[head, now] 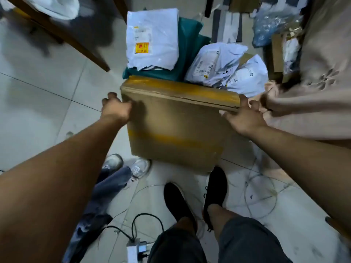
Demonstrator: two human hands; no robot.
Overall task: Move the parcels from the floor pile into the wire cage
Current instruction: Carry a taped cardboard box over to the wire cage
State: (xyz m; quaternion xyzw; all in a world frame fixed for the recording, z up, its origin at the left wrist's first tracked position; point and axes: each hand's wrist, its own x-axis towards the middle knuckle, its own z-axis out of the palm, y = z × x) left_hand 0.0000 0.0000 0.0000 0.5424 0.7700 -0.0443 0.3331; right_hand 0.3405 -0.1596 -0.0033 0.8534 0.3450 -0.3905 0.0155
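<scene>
A large brown cardboard box (176, 126) with yellow tape bands stands in front of my feet. My left hand (115, 109) grips its upper left corner and my right hand (244, 116) holds its upper right corner. Behind the box lies the floor pile: a white mailer bag with a yellow label (152, 38) on a dark green parcel (188, 54), and two more white mailer bags (216, 63) (248, 76) to the right. No wire cage is in view.
Another person in a beige shirt (321, 88) bends in at the right, hand close to mine. A second person's jeans and white shoes (136, 168) are at lower left. A power strip and black cable (136, 247) lie by my feet. A wooden furniture leg (76, 40) slants at upper left.
</scene>
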